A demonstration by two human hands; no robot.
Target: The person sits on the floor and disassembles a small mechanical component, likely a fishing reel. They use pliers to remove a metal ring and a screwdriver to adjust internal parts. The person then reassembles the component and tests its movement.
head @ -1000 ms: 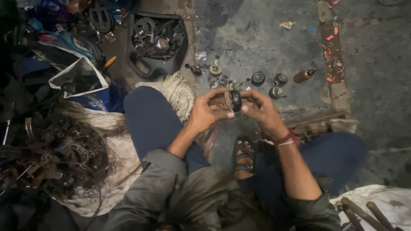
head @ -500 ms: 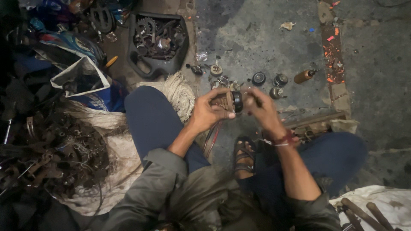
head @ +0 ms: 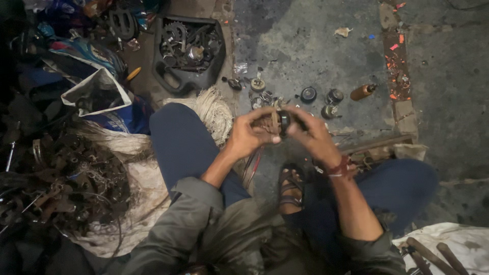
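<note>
Left hand: the left hand [head: 250, 135] sat just left of the frame's centre, fingers curled and clamped on the left side of a small dark round part [head: 283, 122].
Right hand: the right hand [head: 311, 136] sat just right of centre, fingers bent over the right side of the same part, gripping it; a red band [head: 338, 168] circled its wrist.
Held part: the small dark round part was held between both hands at the centre of the frame, above the floor; its finer detail was too small to tell.
Floor ahead: a row of small round metal parts [head: 307, 94] lay on the grey concrete floor [head: 305, 46] just above the hands, with a small brown bottle [head: 362, 92] on its side at their right end.
Upper middle: a black tray [head: 173, 81] held gears and other metal pieces.
Beside the tray: a bundle of pale fibre [head: 214, 109] lay near the person's left knee.
Left side: a heap of rusty scrap metal [head: 66, 178] rested on a pale sack [head: 147, 188].
Lower centre: a sandalled foot [head: 291, 187] showed below the hands.
</note>
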